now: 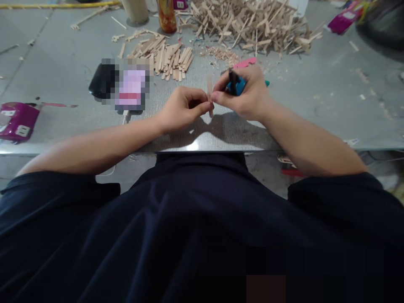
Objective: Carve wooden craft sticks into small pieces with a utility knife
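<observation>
Between the thumb and fingers of my left hand is a thin wooden craft stick, held upright above the table near its front edge. My right hand is closed around a blue-and-black tool; its kind cannot be made out. The right thumb and fingertip meet beside the stick, close to the left fingertips, and seem to touch it. Behind the right hand lies a flat pink piece, partly hidden. A green tip shows past the knuckles.
A neat heap of craft sticks lies beyond my left hand, with a large tangled pile at the back. Wood shavings are scattered between. A phone, a black object, purple packets and an amber bottle stand around.
</observation>
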The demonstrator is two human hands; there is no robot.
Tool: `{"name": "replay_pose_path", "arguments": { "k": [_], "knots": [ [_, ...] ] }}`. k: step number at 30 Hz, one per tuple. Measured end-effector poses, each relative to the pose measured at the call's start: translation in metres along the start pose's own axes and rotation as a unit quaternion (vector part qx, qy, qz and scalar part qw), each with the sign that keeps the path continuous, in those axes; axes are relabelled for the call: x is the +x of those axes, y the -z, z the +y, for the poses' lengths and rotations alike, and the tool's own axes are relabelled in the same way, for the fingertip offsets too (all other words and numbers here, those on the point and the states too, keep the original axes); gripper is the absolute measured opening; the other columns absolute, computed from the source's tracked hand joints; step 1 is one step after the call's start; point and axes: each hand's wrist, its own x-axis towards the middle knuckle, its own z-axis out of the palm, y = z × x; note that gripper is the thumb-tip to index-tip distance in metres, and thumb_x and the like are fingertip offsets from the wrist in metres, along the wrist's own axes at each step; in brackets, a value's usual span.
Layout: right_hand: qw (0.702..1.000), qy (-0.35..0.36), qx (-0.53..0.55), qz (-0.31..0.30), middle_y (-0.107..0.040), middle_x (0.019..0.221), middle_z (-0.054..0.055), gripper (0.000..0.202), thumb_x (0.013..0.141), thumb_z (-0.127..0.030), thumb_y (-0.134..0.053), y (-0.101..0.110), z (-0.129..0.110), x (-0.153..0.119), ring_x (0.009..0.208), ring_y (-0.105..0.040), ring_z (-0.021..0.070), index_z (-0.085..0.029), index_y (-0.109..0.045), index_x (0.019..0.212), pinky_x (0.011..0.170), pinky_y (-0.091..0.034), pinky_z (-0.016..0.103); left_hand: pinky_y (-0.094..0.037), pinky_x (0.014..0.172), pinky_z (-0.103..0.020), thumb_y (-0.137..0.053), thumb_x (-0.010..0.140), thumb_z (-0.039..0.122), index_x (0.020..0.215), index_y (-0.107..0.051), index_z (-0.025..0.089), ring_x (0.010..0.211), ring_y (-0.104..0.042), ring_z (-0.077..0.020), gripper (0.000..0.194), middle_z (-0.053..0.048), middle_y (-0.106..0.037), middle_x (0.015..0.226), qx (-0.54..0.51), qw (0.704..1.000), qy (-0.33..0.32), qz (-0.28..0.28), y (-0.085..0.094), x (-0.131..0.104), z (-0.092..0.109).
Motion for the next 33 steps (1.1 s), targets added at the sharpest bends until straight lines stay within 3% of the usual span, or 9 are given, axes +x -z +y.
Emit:
{"name": "replay_pose_path", "arguments": {
  "k": [5, 10, 14, 17, 22, 26, 28, 33],
  "knots": [
    [0.996, 0.026, -0.055, -0.063, -0.075, 0.082, 0.002, 0.027, 0.095, -0.049, -0.093, 0.017, -0.002, 0.003, 0.078, -0.061, 0.0230, -0.030, -0.078, 0.082, 0.076, -0.049, 0.043, -0.052, 0.058, -0.030, -0.095, 0.102, 0.057, 0.086, -0.077, 0.023, 0.059, -0.064, -0.0154, 0.041, -0.001, -0.068, 0.066, -0.031, 0.998, 0.036, -0.033, -0.002, -0.002, 0.006],
    [0.984, -0.009, -0.104, -0.143, -0.076, 0.078, 0.001, 0.020, 0.081, -0.043, -0.101, 0.033, 0.003, 0.003, 0.074, -0.062, 0.0234, -0.032, -0.086, 0.089, 0.070, -0.047, 0.043, -0.054, 0.060, -0.029, -0.095, 0.099, 0.046, 0.085, -0.077, 0.022, 0.063, -0.066, -0.0155, 0.034, -0.001, -0.069, 0.067, 0.003, 0.998, 0.059, -0.020, -0.001, -0.003, 0.016],
    [0.987, -0.027, -0.110, -0.112, -0.077, 0.081, 0.002, 0.021, 0.083, -0.044, -0.102, 0.022, -0.004, -0.005, 0.079, -0.070, 0.0301, -0.035, -0.083, 0.085, 0.070, -0.051, 0.047, -0.054, 0.061, -0.029, -0.094, 0.100, 0.045, 0.083, -0.071, 0.023, 0.064, -0.067, -0.0155, 0.036, -0.001, -0.068, 0.068, 0.016, 0.998, 0.065, 0.003, -0.002, -0.002, 0.015],
    [0.988, -0.026, -0.118, -0.093, -0.080, 0.087, 0.003, 0.020, 0.084, -0.041, -0.099, 0.017, -0.012, -0.008, 0.082, -0.071, 0.0302, -0.035, -0.079, 0.085, 0.072, -0.054, 0.047, -0.054, 0.062, -0.029, -0.095, 0.100, 0.047, 0.086, -0.071, 0.024, 0.064, -0.067, -0.0156, 0.036, -0.001, -0.069, 0.071, 0.017, 0.998, 0.065, 0.015, -0.003, -0.001, 0.014],
    [0.976, -0.032, -0.125, -0.176, -0.076, 0.079, 0.001, 0.016, 0.079, -0.032, -0.094, 0.029, -0.009, -0.001, 0.077, -0.069, 0.0281, -0.033, -0.078, 0.082, 0.074, -0.054, 0.047, -0.056, 0.064, -0.032, -0.089, 0.100, 0.045, 0.104, -0.077, 0.026, 0.066, -0.068, -0.0167, 0.023, -0.003, -0.077, 0.084, 0.018, 0.997, 0.064, 0.046, 0.003, 0.001, 0.016],
    [0.962, -0.048, -0.152, -0.220, -0.076, 0.078, 0.001, 0.014, 0.077, -0.030, -0.091, 0.034, 0.009, 0.006, 0.076, -0.067, 0.0274, -0.033, -0.081, 0.085, 0.074, -0.052, 0.047, -0.055, 0.070, -0.037, -0.088, 0.091, 0.036, 0.091, -0.081, 0.029, 0.068, -0.066, -0.0208, 0.010, -0.002, -0.073, 0.074, 0.098, 0.995, 0.035, -0.003, 0.012, 0.004, 0.003],
    [0.962, -0.039, -0.169, -0.209, -0.073, 0.075, 0.001, 0.013, 0.076, -0.027, -0.088, 0.032, 0.016, 0.007, 0.072, -0.063, 0.0254, -0.033, -0.078, 0.083, 0.075, -0.049, 0.047, -0.054, 0.072, -0.039, -0.087, 0.086, 0.034, 0.083, -0.080, 0.031, 0.068, -0.064, -0.0229, 0.008, -0.001, -0.069, 0.068, 0.131, 0.991, 0.019, -0.025, 0.015, 0.007, -0.010],
    [0.962, -0.059, -0.215, -0.157, -0.069, 0.083, 0.005, 0.026, 0.080, -0.027, -0.091, 0.030, 0.017, 0.003, 0.078, -0.057, 0.0307, -0.034, -0.066, 0.079, 0.080, -0.041, 0.049, -0.049, 0.072, -0.040, -0.087, 0.083, 0.042, 0.078, -0.077, 0.034, 0.064, -0.054, -0.0240, 0.014, 0.000, -0.062, 0.063, 0.182, 0.983, -0.009, -0.019, 0.018, 0.009, -0.033]
  ]
}}
